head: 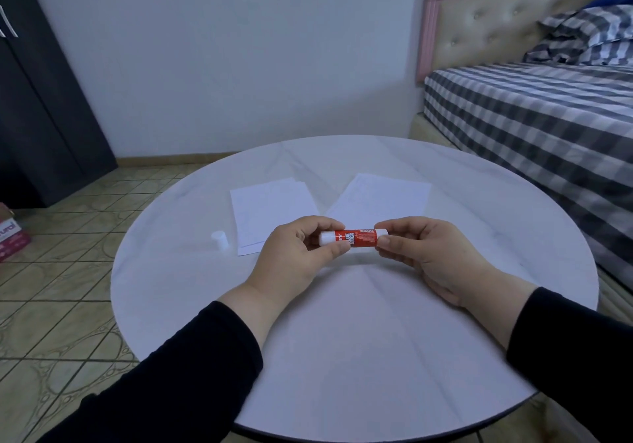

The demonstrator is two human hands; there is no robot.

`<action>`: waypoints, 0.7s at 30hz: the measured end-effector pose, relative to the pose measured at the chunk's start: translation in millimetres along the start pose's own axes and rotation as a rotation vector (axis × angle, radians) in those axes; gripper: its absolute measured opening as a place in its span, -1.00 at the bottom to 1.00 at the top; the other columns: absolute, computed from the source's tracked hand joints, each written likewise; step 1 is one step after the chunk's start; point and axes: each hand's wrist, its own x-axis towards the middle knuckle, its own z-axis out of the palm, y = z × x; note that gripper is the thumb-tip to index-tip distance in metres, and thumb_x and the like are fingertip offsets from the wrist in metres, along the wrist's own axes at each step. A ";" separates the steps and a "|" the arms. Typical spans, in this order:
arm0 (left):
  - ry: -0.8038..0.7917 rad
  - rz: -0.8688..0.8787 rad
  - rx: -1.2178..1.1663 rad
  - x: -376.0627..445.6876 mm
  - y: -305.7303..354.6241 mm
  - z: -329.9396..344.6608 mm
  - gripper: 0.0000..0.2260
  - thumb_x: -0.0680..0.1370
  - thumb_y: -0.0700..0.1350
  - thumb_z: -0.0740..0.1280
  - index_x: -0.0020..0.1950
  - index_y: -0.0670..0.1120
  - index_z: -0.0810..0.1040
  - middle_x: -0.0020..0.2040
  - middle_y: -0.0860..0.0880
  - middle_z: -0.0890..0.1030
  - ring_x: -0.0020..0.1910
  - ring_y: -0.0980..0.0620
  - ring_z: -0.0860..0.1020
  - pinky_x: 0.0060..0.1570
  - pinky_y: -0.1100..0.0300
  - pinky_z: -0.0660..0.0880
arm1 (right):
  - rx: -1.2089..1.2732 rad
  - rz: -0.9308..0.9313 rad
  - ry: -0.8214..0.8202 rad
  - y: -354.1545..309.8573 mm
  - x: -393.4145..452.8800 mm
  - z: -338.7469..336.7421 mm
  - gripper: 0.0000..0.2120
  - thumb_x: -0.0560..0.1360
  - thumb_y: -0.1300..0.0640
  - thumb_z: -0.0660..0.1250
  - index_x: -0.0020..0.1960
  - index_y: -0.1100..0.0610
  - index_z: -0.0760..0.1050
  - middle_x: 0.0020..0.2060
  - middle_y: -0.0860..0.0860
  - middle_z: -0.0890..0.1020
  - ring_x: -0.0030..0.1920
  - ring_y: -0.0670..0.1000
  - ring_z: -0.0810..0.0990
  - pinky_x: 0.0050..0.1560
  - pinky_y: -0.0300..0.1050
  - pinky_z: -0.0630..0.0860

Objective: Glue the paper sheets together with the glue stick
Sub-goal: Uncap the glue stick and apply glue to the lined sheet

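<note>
A red and white glue stick (pixel 354 238) is held level above the round white table (pixel 342 357), between both hands. My left hand (pixel 294 257) pinches its white left end. My right hand (pixel 428 254) grips its right end with thumb and fingers. The stick's white cap (pixel 220 239) stands on the table to the left, apart from the stick. Two white paper sheets lie flat beyond the hands: the left paper sheet (pixel 270 209) and the right paper sheet (pixel 383 199), side by side with a gap between them.
A bed (pixel 534 127) with a checked cover stands close to the table's right side. A dark wardrobe (pixel 41 107) is at the far left, with a small pink box (pixel 10 237) on the tiled floor.
</note>
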 end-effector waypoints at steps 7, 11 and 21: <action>-0.025 -0.001 0.017 0.2 0.4 -0.6 -0.85 0.42 -0.10 0.53 -0.04 0.05 0.67 -0.34 -0.10 0.52 -0.38 0.07 0.39 -0.28 0.26 0.37 | -0.127 -0.056 0.005 2.8 -0.8 3.2 -0.92 0.46 0.26 0.41 -0.06 0.24 0.64 -0.25 0.15 0.64 -0.20 0.05 0.59 0.09 -0.02 0.55; -0.011 0.002 -0.017 -1.1 2.4 -1.2 -0.84 0.42 -0.08 0.53 -0.03 0.06 0.67 -0.26 -0.20 0.54 -0.32 -0.10 0.40 -0.23 0.15 0.40 | -0.121 -0.077 0.013 -0.6 -3.5 4.4 -0.86 0.45 0.23 0.44 -0.01 0.22 0.63 -0.18 0.17 0.65 -0.15 0.07 0.61 0.11 -0.01 0.56; 0.031 -0.008 -0.109 3.9 26.7 -14.4 -0.88 0.44 -0.13 0.51 -0.04 -0.03 0.68 -0.42 0.15 0.45 -0.38 0.17 0.38 -0.30 0.37 0.32 | -0.749 -0.506 0.132 -28.4 -15.8 15.4 -0.76 0.40 0.10 0.52 0.01 -0.13 0.61 -0.13 -0.37 0.62 0.00 -0.27 0.54 0.01 -0.43 0.39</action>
